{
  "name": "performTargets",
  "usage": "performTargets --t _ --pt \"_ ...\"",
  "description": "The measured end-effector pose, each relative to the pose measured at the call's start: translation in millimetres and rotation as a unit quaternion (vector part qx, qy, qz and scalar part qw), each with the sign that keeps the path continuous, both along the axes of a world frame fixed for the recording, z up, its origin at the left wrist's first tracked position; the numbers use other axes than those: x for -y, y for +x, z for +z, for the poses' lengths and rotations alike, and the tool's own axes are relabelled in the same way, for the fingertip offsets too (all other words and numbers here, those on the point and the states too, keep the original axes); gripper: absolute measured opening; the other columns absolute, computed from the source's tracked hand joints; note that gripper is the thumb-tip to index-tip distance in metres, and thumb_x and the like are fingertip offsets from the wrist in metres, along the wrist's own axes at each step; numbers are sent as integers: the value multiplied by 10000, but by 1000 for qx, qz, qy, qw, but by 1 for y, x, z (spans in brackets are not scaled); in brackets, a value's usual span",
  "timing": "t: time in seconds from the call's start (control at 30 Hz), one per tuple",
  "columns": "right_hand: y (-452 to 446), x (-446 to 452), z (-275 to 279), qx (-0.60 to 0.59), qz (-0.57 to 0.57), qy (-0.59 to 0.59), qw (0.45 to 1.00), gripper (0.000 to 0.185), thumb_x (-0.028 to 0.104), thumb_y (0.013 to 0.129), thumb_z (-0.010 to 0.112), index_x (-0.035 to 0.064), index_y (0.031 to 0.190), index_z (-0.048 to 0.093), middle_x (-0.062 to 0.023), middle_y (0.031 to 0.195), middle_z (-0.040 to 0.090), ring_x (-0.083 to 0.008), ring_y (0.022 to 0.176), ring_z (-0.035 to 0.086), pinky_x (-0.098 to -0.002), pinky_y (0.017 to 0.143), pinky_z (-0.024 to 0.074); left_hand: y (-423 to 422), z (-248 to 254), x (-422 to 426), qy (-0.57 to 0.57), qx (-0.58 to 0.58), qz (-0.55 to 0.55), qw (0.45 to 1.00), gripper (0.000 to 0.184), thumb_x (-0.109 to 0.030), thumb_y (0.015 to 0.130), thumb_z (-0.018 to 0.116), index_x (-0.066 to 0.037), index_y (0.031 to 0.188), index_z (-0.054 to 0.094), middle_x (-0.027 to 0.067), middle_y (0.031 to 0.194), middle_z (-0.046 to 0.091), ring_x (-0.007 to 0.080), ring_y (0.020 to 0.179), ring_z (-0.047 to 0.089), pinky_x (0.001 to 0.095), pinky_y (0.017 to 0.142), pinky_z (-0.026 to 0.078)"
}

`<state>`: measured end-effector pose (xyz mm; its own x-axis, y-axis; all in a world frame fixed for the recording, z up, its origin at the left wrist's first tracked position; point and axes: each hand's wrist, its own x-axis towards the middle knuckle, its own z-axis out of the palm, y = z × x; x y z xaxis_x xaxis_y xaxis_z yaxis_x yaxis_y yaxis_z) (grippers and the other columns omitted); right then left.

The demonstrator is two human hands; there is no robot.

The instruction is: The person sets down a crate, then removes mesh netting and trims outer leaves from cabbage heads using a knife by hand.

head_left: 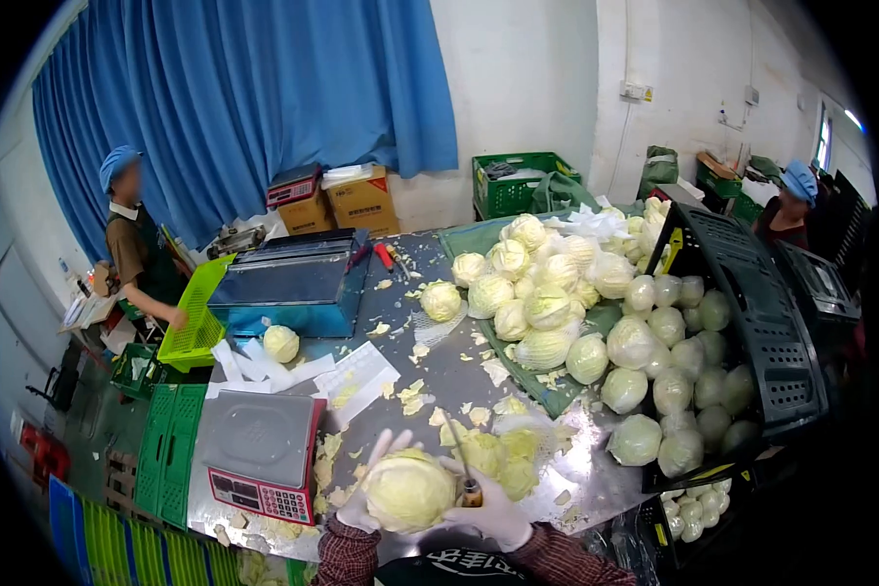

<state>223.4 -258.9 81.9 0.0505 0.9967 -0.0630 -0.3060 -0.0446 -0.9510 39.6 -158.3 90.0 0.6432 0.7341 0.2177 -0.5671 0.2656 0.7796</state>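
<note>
A pale green cabbage (pixel 410 491) is held low over the near edge of the metal table. My gloved left hand (pixel 359 506) cups it from the left, with fingers spread behind it. A knife (pixel 472 491) with a wooden handle and thin upright blade is gripped in my gloved right hand (pixel 503 516), which rests against the cabbage's right side. Loose outer cabbage leaves (pixel 503 457) lie just beyond the knife. To the left stands a red-framed digital scale (pixel 264 439), with leaf scraps scattered between it and my left hand.
A heap of cabbages (pixel 547 307) sits on green cloth. Wrapped cabbages (pixel 672 393) spill from a tipped dark crate (pixel 752 322) at right. A blue wrapping machine (pixel 288 293), a single cabbage (pixel 281 344) and white sheets (pixel 361 383) are at left. A person (pixel 142 244) stands by a lime basket (pixel 193 317).
</note>
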Motion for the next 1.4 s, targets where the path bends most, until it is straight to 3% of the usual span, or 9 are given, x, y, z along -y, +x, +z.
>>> performTargets --t 0.13,0.33,0.63,0.73,0.83,0.87,0.9,1.0,1.4 --pt "1 -9 9 5 -14 103 995 716 170 742 801 -37 1331 450 -123 1347 503 -194 1249 459 -320 1042 361 -10 -25 -2 -58 -51 -83 994 1291 -303 489 932 -79 1494 152 131 1456 353 282 1334 371 443 1095 336" --pt "32 -5 7 153 24 17 988 551 184 748 791 19 1215 550 -118 1274 560 -195 1210 496 -316 1030 369 0 -36 6 -51 -80 -66 993 1252 -211 505 924 -76 1489 162 117 1433 386 251 1312 402 388 1090 339" --pt "65 7 38 125 54 -183 974 256 112 747 776 42 962 655 -52 919 657 -105 769 606 -213 687 483 0 -28 17 105 -199 -4 974 1130 -104 538 895 -65 1450 230 132 1417 383 233 1301 398 367 1087 335" --pt "89 29 39 -83 -6 -27 996 188 3 766 721 53 923 629 -32 854 633 -97 718 591 -242 610 489 1 -31 18 198 -285 66 935 1101 -149 545 908 -47 1425 254 149 1376 408 238 1279 418 365 1077 347" --pt "91 20 25 74 -15 -61 995 181 64 819 678 42 987 614 -67 850 639 -186 737 631 -301 617 516 2 -54 19 171 -322 91 927 1091 -204 552 914 -27 1409 263 170 1327 430 257 1246 443 371 1056 367" --pt "79 12 10 378 -107 -35 919 206 119 846 649 41 1030 603 -102 866 645 -237 763 639 -334 640 523 4 -68 20 187 -340 133 912 1097 -230 549 916 -17 1405 262 180 1321 428 267 1236 449 375 1047 375" --pt "67 9 -3 641 -188 -9 744 243 174 873 621 40 1073 591 -137 883 651 -288 788 648 -368 662 531 7 -80 22 200 -356 172 897 1105 -256 547 918 -8 1400 262 189 1316 426 277 1225 455 380 1038 382" --pt "39 20 -43 502 -57 3 863 382 274 902 570 51 1209 528 -187 933 644 -352 809 639 -401 683 527 18 -96 31 236 -393 249 853 1106 -279 544 915 11 1389 263 208 1301 416 293 1221 446 381 1025 391" --pt "1 38 -124 562 20 30 826 536 253 922 536 16 1367 354 -237 1030 596 -373 765 626 -427 620 516 35 -157 43 139 -497 250 819 1140 -308 455 921 37 1347 301 248 1253 397 393 1173 434 430 1009 391"
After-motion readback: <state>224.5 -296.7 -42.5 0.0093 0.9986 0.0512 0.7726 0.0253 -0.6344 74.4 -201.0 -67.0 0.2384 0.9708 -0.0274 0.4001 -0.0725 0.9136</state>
